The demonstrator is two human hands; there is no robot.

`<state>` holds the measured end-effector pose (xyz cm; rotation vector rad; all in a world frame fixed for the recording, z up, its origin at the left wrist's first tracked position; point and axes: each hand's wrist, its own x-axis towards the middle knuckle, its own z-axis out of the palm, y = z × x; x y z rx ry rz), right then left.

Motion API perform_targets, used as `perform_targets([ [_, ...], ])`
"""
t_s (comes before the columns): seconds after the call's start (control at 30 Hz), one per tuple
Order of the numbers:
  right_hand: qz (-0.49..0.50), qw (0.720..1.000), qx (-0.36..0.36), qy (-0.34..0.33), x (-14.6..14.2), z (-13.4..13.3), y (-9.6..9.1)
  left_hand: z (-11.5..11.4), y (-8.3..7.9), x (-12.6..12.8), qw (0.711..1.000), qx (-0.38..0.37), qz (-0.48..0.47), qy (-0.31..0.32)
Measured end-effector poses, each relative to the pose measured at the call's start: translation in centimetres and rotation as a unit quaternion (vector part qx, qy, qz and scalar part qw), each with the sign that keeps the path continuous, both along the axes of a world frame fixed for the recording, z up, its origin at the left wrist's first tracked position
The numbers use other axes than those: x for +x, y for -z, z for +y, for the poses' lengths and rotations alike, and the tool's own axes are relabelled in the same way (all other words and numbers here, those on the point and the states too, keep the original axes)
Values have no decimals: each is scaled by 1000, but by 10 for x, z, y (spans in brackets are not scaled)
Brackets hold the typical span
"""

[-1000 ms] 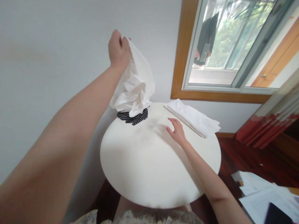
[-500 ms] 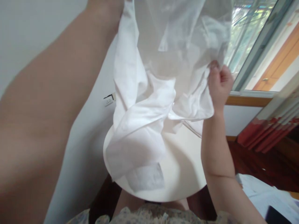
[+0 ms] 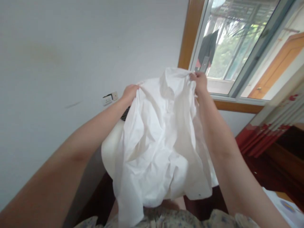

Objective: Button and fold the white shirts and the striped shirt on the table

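Observation:
A white collared shirt (image 3: 154,133) hangs spread between my two hands, above a round pale table (image 3: 110,152) that it mostly covers. My left hand (image 3: 131,92) is closed on the shirt's left shoulder area. At the other shoulder, close to the collar, my right hand (image 3: 199,81) pinches the cloth. Creased folds and a sleeve drop toward my lap. The lower edge of the shirt hangs past the near rim of the table.
A wall socket (image 3: 108,100) is behind my left hand, with a dark striped object (image 3: 125,113) just below. The window (image 3: 228,47) stands at right, beside a red and cream curtain (image 3: 268,129). Papers (image 3: 280,202) lie at lower right.
Both hands have come down, and the shirt with them. Held up high and bunched before, it now hangs spread out by the shoulders, with the collar at the top.

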<state>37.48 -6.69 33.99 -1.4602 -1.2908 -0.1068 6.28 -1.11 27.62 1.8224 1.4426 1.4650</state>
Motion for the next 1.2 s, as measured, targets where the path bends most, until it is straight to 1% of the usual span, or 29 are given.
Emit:
perform_targets([
  [0.03,1,1000,-21,2,-9,13,27,10,24,-2,998,-30,24,-44],
  [0.07,1,999,-46,0,-19,24,54,18,48,-3,994,-53,67,-68],
  [0.1,-11,995,-96,-20,-29,31,81,21,71,-3,988,-69,118,-77],
  [0.17,-53,977,-193,-78,-45,37,127,18,111,-1,970,-65,225,-66],
  [0.2,-82,965,-228,-104,-50,35,147,13,128,1,958,-51,275,-64],
  [0.23,-121,952,-252,-126,-54,32,163,5,144,4,945,-32,323,-46],
  [0.27,-163,939,-269,-142,-56,26,176,-4,157,6,931,-10,365,-15],
  [0.3,-207,921,-291,-156,-57,18,186,-14,168,7,916,11,401,30],
  [0.37,-284,874,-354,-172,-56,0,200,-35,184,8,888,33,441,125],
  [0.4,-311,848,-391,-177,-54,-9,204,-45,189,8,877,34,452,161],
  [0.43,-331,821,-429,-179,-53,-18,208,-55,193,7,868,29,460,184],
  [0.53,-361,754,-518,-180,-50,-42,218,-83,195,1,855,4,481,195],
  [0.6,-369,707,-573,-188,-49,-54,225,-101,192,-2,855,-3,481,192],
  [0.63,-370,689,-593,-193,-49,-59,229,-109,190,-4,857,-1,477,192],
  [0.67,-373,679,-602,-196,-50,-63,234,-117,189,-6,859,8,473,197],
  [0.7,-380,677,-600,-194,-51,-68,239,-124,189,-7,859,20,469,205],
  [0.77,-415,690,-564,-183,-53,-77,252,-135,193,-10,856,42,464,225],
  [0.83,-459,707,-508,-179,-54,-85,265,-142,200,-12,852,52,462,241],
  [0.9,-481,714,-468,-199,-53,-91,273,-145,210,-14,849,56,465,246],
  [0.97,-462,728,-455,-223,-50,-92,274,-146,217,-13,848,64,464,246],
  [1.0,-437,742,-455,-229,-48,-91,270,-146,219,-13,852,68,458,245],
  [1.03,-401,762,-454,-230,-45,-87,263,-145,220,-12,857,72,448,244],
  [1.1,-299,822,-435,-213,-39,-75,243,-143,217,-8,870,75,421,246],
  [1.17,-179,888,-387,-175,-37,-56,221,-140,212,-5,877,77,399,256],
  [1.2,-128,912,-359,-153,-38,-46,210,-139,208,-3,878,79,393,263],
])
